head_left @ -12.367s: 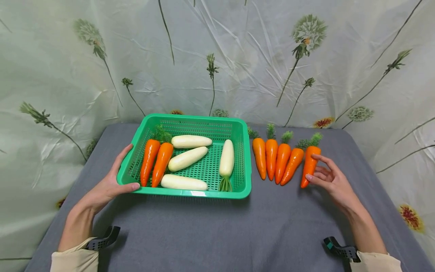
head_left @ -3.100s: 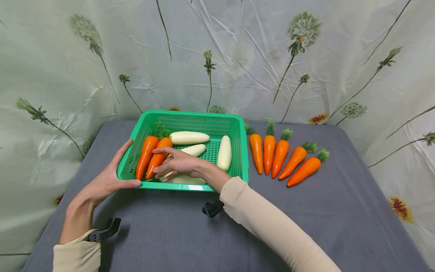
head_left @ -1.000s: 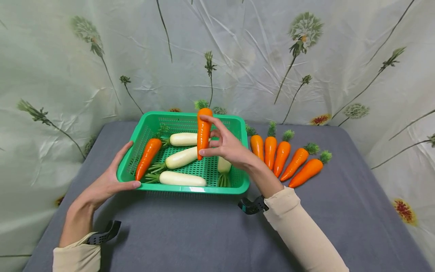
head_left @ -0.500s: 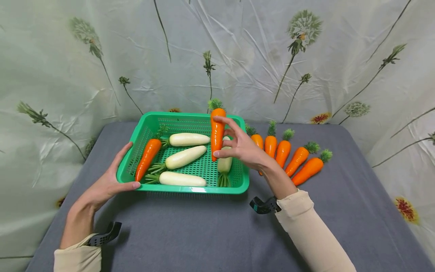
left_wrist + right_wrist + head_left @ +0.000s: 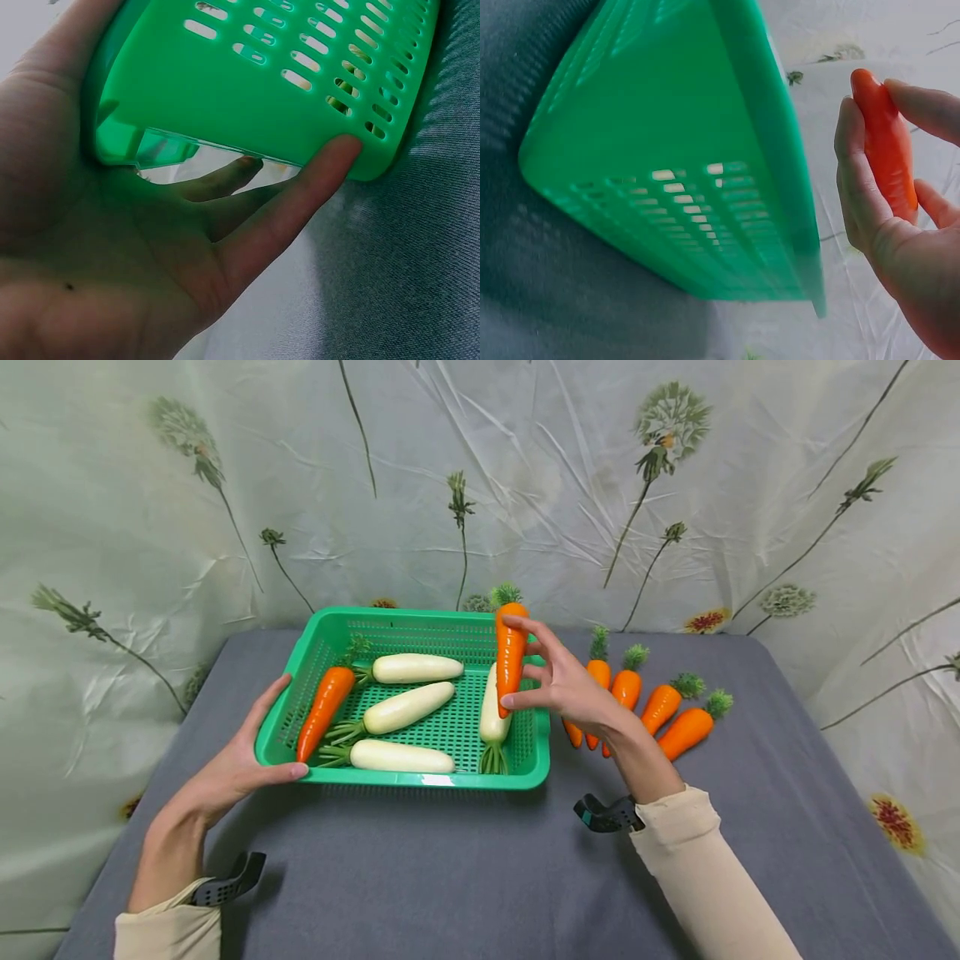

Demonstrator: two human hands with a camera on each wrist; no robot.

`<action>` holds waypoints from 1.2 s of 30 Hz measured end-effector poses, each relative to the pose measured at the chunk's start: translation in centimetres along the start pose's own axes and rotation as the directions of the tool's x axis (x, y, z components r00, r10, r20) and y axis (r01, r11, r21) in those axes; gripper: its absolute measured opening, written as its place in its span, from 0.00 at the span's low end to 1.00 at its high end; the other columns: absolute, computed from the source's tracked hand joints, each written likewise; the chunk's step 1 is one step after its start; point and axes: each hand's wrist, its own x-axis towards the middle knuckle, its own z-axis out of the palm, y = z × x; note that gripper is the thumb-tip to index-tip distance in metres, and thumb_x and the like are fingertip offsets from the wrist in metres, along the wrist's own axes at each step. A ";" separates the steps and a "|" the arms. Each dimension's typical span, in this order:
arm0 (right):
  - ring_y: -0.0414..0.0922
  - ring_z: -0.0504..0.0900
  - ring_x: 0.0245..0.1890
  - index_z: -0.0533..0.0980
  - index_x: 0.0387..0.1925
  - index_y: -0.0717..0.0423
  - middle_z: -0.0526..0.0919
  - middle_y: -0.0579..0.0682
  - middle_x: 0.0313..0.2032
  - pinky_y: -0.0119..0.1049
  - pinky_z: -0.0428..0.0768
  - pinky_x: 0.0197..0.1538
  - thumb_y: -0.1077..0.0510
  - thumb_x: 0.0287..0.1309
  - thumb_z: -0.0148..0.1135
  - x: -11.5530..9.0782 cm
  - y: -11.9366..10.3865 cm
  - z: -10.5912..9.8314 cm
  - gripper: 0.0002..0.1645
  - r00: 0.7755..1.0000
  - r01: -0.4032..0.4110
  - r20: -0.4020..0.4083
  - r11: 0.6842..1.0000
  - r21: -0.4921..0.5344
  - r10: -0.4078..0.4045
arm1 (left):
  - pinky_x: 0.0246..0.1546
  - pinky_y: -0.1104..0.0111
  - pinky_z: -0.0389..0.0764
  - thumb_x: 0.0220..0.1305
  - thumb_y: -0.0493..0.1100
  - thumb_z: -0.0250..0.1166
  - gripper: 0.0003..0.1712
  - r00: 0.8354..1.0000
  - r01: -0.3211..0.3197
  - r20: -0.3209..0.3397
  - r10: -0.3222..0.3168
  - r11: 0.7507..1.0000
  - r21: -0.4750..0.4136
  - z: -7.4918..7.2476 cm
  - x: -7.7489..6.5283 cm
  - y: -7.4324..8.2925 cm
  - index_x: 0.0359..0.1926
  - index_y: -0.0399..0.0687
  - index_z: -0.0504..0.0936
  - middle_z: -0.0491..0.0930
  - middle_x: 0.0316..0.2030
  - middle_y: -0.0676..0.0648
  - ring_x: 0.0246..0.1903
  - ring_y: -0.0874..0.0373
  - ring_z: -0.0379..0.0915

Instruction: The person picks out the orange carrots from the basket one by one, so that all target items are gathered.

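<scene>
My right hand [image 5: 562, 687] pinches an orange carrot [image 5: 512, 643] by its side, above the right end of the green basket [image 5: 420, 781]. Its leafy top points up and away; the right wrist view also shows the carrot [image 5: 886, 142] between thumb and fingers, beside the basket's outer wall [image 5: 652, 112]. At the basket's left end, my left hand [image 5: 238, 756] grips the corner, thumb on the front rim, fingers along the outer side. One carrot [image 5: 325, 714] lies at the left inside, with several white radishes [image 5: 408, 707] beside it. A radish [image 5: 493, 727] is partly covered by the held carrot.
To the right of the basket, several carrots [image 5: 686, 732] lie side by side on the grey cloth [image 5: 450, 868]; my right hand and forearm hide parts of them. A curtain with a dandelion print [image 5: 540, 510] hangs behind the table.
The right hand came from the carrots on the table to the basket, lifted one of its two carrots and moved it rightward. The left hand stays at the corner.
</scene>
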 end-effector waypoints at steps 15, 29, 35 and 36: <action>0.60 0.76 0.62 0.53 0.78 0.40 0.56 0.55 0.73 0.43 0.86 0.49 0.67 0.59 0.70 -2.3 0.3 -2.7 0.54 0.997 -0.004 -0.080 0.996 -0.094 -0.004 | 0.50 0.80 0.68 0.63 0.36 0.72 0.67 1.000 0.004 0.000 -0.004 1.000 -0.004 0.1 0.1 0.2 0.82 0.83 0.34 0.37 0.81 0.42 0.63 0.56 0.56; 0.46 0.83 0.50 0.59 0.77 0.43 0.63 0.53 0.71 0.38 0.83 0.51 0.65 0.66 0.67 -4.0 1.4 -4.6 0.44 0.983 0.002 -0.181 0.990 -0.144 -0.028 | 0.50 0.80 0.68 0.63 0.36 0.71 0.67 1.000 0.015 -0.002 -0.015 1.000 0.002 0.0 -0.1 -0.1 0.81 0.83 0.33 0.37 0.80 0.42 0.63 0.55 0.56; 0.44 0.82 0.54 0.57 0.78 0.41 0.59 0.53 0.74 0.35 0.84 0.51 0.65 0.67 0.66 -5.4 1.7 -5.8 0.46 0.978 -0.027 -0.211 0.987 -0.161 -0.008 | 0.49 0.79 0.68 0.63 0.38 0.71 0.67 1.000 0.031 -0.002 -0.031 0.999 0.013 -0.1 -0.1 0.0 0.81 0.84 0.33 0.37 0.80 0.43 0.62 0.56 0.56; 0.44 0.82 0.54 0.57 0.79 0.41 0.59 0.53 0.74 0.34 0.84 0.51 0.66 0.67 0.66 -5.7 1.7 -6.0 0.46 0.976 -0.028 -0.217 0.986 -0.162 -0.008 | 0.49 0.79 0.69 0.63 0.38 0.71 0.67 1.000 0.031 -0.001 -0.031 0.999 0.011 -0.1 -0.1 0.1 0.81 0.84 0.33 0.37 0.80 0.43 0.62 0.56 0.56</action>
